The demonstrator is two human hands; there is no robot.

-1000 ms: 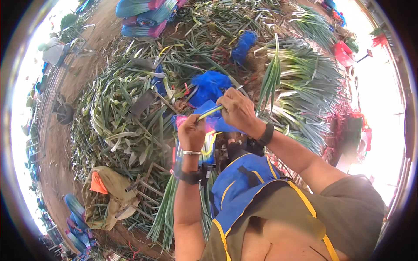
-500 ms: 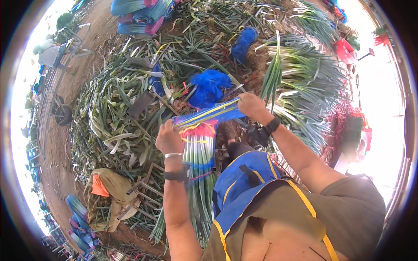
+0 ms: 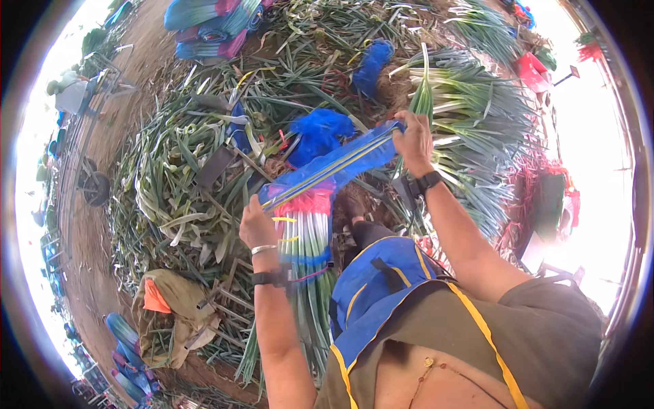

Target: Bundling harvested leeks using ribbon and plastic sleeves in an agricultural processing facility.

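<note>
A band of blue mesh netting with yellow stripes (image 3: 354, 155) is stretched taut between my hands, slanting up to the right. My left hand (image 3: 257, 225) pinches its lower end, beside the bundle of long green onions. My right hand (image 3: 414, 140) is closed around the upper end, near a loose green onion (image 3: 424, 95). Below the band lies the bundle of green onions (image 3: 310, 235), white stalks toward the far end. Pink and blue netting wraps it; part of that wrap is hidden behind the band.
Discarded green leaves (image 3: 167, 170) heap up on the left. Crumpled blue netting (image 3: 320, 133) lies just beyond my hands. Loose green onions (image 3: 470, 123) are piled at right. Wrapped bundles (image 3: 211, 27) stack at far left. An olive cloth (image 3: 167, 300) lies near left, beside a metal frame (image 3: 225, 300).
My right hand has moved away from me and slightly right, while my left has dropped a little. The netting band between them now looks longer and tilts more steeply.
</note>
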